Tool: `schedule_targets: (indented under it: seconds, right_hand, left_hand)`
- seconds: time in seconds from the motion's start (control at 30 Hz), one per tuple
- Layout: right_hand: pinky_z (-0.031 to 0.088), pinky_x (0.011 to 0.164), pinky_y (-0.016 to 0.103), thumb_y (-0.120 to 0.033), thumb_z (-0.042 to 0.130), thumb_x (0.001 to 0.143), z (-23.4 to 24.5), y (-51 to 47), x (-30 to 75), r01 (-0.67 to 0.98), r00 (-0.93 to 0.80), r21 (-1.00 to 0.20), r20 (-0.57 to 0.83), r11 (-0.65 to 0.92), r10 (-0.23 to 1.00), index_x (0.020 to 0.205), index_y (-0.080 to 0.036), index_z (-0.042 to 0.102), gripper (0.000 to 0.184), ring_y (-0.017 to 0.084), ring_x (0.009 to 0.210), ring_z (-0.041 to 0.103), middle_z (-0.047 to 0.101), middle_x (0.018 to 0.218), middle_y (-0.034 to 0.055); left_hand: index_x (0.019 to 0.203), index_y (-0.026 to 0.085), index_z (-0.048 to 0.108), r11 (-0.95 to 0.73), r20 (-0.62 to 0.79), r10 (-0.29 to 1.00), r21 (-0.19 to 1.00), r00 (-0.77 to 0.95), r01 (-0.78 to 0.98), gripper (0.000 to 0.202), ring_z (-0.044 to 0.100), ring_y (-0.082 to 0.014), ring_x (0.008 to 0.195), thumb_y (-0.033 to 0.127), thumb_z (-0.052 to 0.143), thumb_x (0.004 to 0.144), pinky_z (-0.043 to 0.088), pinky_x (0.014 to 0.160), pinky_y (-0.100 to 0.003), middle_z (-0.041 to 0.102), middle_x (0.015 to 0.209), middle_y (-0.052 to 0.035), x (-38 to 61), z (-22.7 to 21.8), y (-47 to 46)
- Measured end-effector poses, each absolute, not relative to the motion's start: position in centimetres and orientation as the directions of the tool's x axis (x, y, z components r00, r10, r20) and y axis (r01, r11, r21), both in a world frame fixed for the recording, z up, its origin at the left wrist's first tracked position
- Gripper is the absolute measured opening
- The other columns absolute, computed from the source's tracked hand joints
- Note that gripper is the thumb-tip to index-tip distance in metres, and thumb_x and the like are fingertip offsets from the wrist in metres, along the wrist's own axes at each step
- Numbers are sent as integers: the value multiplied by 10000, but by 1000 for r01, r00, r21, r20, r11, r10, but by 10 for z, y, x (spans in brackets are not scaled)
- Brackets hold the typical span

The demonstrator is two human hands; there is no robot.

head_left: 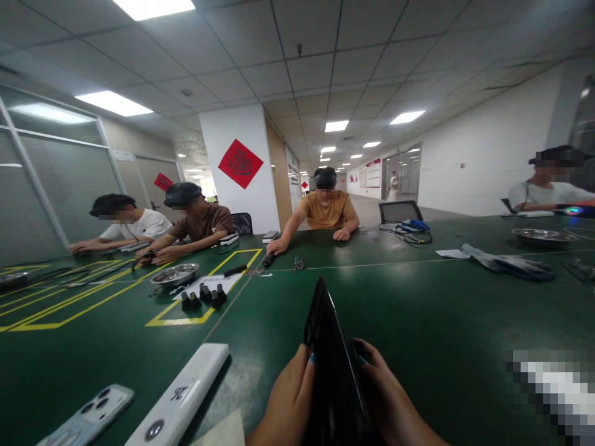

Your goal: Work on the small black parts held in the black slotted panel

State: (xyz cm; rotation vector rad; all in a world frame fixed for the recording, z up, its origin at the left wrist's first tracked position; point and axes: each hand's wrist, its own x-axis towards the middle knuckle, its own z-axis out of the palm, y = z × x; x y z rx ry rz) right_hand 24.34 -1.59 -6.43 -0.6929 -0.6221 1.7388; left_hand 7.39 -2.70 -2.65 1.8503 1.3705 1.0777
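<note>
In the head view a thin, flat black panel (328, 365) with a glossy edge stands upright and nearly edge-on at the lower middle, above the green table. I cannot make out what kind of thing it is. My left hand (286, 399) grips its left side, with the thumb lying along the near face. On the other side, my right hand (388, 393) is closed around its dark right part, and most of those fingers are hidden. Left of my hands lie a long white device (198, 378) marked 26 and a phone (90, 415) with its camera side up.
Several black cone-shaped parts (204, 297) and a metal bowl (175, 274) stand at the left, near yellow tape. Across the table (260, 316), a person (328, 210) holds a black tool (268, 259). Grey gloves (506, 263) and another bowl (543, 235) lie at the right.
</note>
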Motion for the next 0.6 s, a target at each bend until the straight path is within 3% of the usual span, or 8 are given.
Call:
schedule_targets:
  seconds: [0.2, 0.43, 0.6]
  right_hand:
    - [432, 555, 267, -366, 697, 657, -63, -17, 245, -658, -215, -719, -106, -224, 971, 1195, -253, 358, 646, 197, 688, 615, 629, 847, 40]
    - [351, 424, 209, -403, 702, 635, -59, -21, 247, -619, -210, -758, -93, -206, 973, 1150, -247, 400, 617, 156, 570, 564, 601, 759, 16]
    - [369, 440, 223, -400, 698, 629, -52, -25, 247, -593, -231, -773, -103, -224, 967, 1160, -254, 376, 638, 148, 551, 551, 592, 766, 8]
  left_hand:
    - [1071, 239, 570, -285, 270, 956, 775, 112, 564, 368, 552, -231, 1049, 447, 358, 855, 404, 926, -310, 624, 1108, -63, 69, -33, -31]
    - [877, 194, 579, -273, 178, 958, 800, 224, 534, 385, 597, -192, 791, 449, 290, 894, 442, 733, -257, 657, 871, -53, 72, -23, -34]
    - [844, 150, 590, -280, 160, 953, 794, 258, 540, 445, 569, -179, 768, 464, 277, 890, 418, 732, -237, 637, 824, -51, 71, -21, -30]
